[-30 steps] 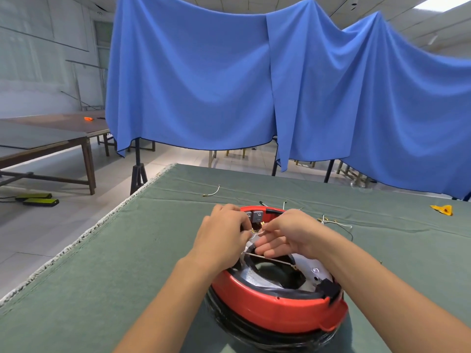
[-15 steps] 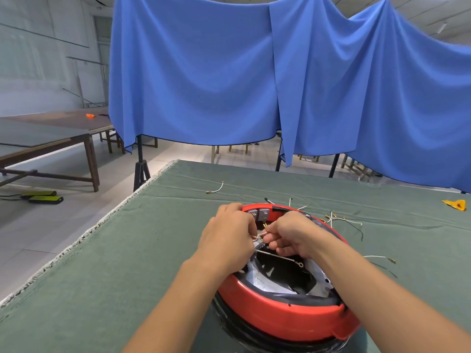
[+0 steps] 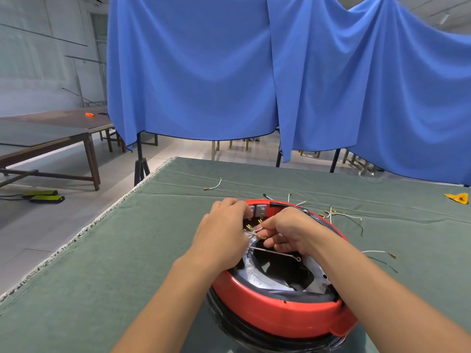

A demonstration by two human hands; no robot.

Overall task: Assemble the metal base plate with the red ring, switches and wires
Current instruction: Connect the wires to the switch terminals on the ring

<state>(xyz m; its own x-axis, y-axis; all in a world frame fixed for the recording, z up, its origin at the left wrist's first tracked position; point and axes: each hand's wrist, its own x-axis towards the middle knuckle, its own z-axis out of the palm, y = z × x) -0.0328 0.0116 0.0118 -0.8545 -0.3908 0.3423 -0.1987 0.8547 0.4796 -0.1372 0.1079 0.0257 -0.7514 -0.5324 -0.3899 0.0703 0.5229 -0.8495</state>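
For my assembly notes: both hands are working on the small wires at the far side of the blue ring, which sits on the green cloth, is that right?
Not quite: the ring is red, not blue, as the head view shows. Both the left hand and right hand are indeed working the small wires at its far side, on the green cloth.

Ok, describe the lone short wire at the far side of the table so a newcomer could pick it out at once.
Start at the red ring on the green table cloth. Look past the left hand toward the blue curtain. The short white wire lies curved there, alone, unlike the tangled wires on the right.
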